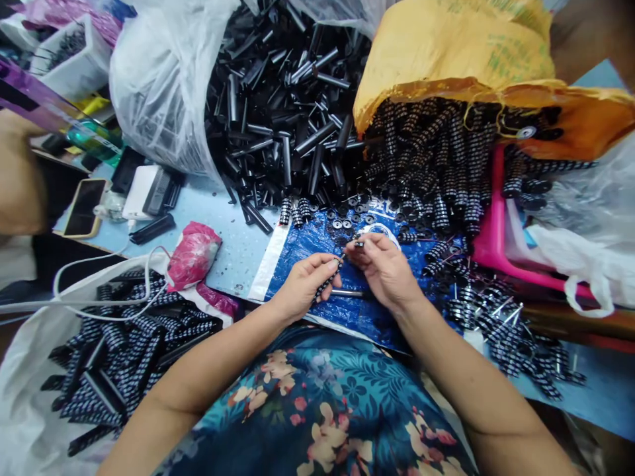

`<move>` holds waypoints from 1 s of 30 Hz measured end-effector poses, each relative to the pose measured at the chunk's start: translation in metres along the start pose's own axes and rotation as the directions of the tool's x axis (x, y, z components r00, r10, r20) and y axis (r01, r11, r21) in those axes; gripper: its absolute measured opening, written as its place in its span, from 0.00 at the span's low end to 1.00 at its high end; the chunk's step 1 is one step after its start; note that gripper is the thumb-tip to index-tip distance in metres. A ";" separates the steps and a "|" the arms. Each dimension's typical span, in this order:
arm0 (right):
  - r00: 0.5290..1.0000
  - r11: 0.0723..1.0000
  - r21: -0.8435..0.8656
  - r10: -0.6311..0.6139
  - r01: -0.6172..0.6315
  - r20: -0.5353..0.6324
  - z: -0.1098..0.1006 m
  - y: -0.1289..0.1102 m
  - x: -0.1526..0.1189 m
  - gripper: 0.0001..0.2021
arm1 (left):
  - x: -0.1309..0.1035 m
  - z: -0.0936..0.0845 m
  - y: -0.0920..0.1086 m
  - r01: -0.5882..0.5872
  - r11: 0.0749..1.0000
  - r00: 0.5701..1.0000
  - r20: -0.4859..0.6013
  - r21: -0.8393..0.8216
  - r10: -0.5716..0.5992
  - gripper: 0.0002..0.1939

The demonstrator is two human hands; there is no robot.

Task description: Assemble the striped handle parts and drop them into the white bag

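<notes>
Over a blue plastic sheet (292, 254), my left hand (305, 284) is closed around a slim black piece with white spots (327, 283). Its upper end points toward my right hand (387, 271), whose thumb and fingertips pinch a small black piece with light marks (358, 244). The two pieces are close together; whether they touch is unclear. Below the hands lies a shiny metal rod (350, 293). Small black round discs (342, 225) are scattered just beyond my fingers, beside a few short spotted cylinders (300, 211).
Black tubes (288, 158) spill from a clear bag (159, 92). A yellow sack (456, 46) holds spotted rollers (441, 145). More lie right by a pink bin (496, 244) and left in a white sack (24, 377). A cable (99, 307) crosses left; another person's arm (20, 172) shows.
</notes>
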State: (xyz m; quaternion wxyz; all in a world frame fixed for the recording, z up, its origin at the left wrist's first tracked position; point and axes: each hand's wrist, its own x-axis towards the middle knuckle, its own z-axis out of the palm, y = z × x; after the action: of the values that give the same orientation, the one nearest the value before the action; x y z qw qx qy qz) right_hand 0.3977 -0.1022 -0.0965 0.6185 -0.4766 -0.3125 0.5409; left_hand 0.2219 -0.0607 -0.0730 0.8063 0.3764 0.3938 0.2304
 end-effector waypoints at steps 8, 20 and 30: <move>0.981 0.937 0.299 0.193 -0.182 -0.006 0.021 0.007 -0.024 0.22 | 0.000 0.008 -0.005 -0.017 0.998 0.999 0.039 0.065 0.015 0.20; 0.906 0.761 -0.493 -0.372 0.422 0.202 0.013 0.010 -0.031 0.23 | -0.001 0.011 -0.010 -0.046 0.997 0.999 -0.022 -0.054 0.045 0.21; 0.751 0.378 -0.650 -0.383 0.659 0.538 0.005 0.001 -0.029 0.41 | 0.004 -0.020 0.015 -0.255 0.903 0.961 -0.008 0.346 0.275 0.15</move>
State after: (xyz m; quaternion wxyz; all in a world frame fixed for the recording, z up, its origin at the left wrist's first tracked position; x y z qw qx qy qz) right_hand 0.3864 -0.1288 -0.0922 0.4125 -0.4906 -0.7478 0.1733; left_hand 0.2065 -0.0401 -0.0707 0.6784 0.5538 0.3957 0.2765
